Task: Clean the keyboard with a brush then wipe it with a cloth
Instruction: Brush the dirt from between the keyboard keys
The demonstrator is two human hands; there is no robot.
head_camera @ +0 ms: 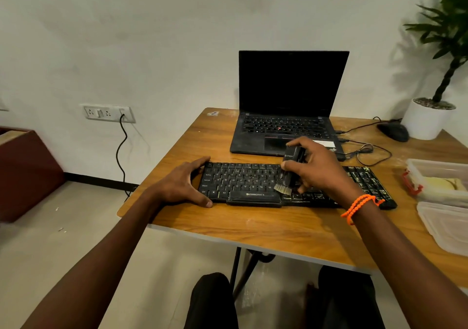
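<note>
Your left hand (186, 185) braces the flat black plastic keyboard (243, 185) with spread fingers so your right hand (316, 166), gripping the small black pale-bristled brush (288, 171), can sweep its keys.

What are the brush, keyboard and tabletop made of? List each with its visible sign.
Brush: black body looks like matte plastic; pale, fine bristles fan out at the tip, fibre unclear.
Keyboard: dark plastic by its look, moulded printed keycaps, dull dusty sheen.
Tabletop: probably wood-look laminate; printed grain, smooth glare, pale edge band.
</note>
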